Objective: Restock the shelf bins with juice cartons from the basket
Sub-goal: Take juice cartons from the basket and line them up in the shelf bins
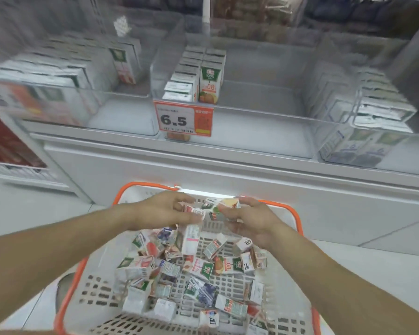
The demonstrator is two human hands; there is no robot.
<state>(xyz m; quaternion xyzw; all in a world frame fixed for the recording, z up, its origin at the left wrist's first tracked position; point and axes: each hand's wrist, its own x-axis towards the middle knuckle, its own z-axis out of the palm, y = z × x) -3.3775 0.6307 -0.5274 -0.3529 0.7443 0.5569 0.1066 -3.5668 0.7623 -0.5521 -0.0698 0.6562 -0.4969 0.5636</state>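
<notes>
1. A person's two bare forearms reached forward over a white perforated basket (99, 293) with an orange rim, seen from above.
2. The left hand (160, 210) was curled around a small carton with red markings (194, 212), held above the far end of the basket.
3. The right hand (248, 218) gripped other small cartons (224, 205), its fingers wrapped round their right side (how many it held could not be told through the blur).
4. The two hands sat close together, their cartons nearly touching.
5. Below them, many loose juice cartons (191, 274) lay jumbled in the basket, tipped at all angles.
6. Beyond the basket stood a white shelf (228, 151) carrying clear plastic bins.
7. The middle bin (264, 68) held two neat rows of upright cartons along its left side; the front one (209, 84) showed a green label and orange fruit. The rest of that bin was bare.
8. A price tag reading 6.5 (183, 119) hung on the middle bin's front.
9. The left bin (121, 112) and right bin (344, 131) each held packed rows of cartons, blurred.
</notes>
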